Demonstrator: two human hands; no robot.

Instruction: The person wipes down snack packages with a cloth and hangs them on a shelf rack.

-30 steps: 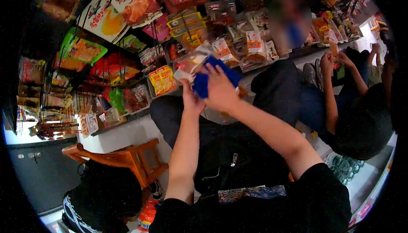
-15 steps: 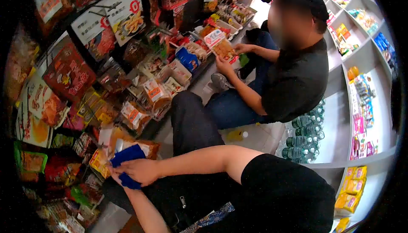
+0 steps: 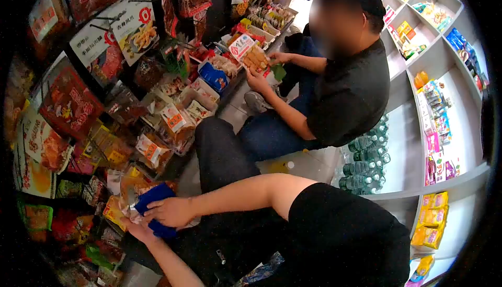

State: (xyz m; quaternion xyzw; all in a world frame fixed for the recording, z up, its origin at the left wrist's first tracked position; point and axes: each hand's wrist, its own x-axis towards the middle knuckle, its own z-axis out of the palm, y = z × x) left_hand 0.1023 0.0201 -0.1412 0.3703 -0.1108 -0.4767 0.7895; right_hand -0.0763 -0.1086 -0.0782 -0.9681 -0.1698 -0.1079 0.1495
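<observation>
In the head view my right hand (image 3: 172,212) is closed over a dark blue cloth (image 3: 159,195), pressing it against a snack packet. Below it, my left hand (image 3: 137,228) holds the near edge of this clear plastic packet (image 3: 135,182), whose contents look orange-brown. The cloth covers part of the packet, and my left fingers are partly hidden beneath it. A yellow-labelled packet (image 3: 114,211) shows just left of my left hand; I cannot tell whether it touches. More packaged snacks (image 3: 152,151) sit just beyond my hands.
Hanging snack packets (image 3: 70,101) fill the rack on the left. Boxes of small packets (image 3: 214,75) line the shelf edge. A co-worker (image 3: 345,83) sits close by, holding a snack packet (image 3: 251,54). Water bottles (image 3: 366,161) stand beside white shelving (image 3: 402,145) at right.
The whole view has shifted slightly, so most things appear further left. My right hand has slid a little on the packet with the cloth. Both hands keep their hold.
</observation>
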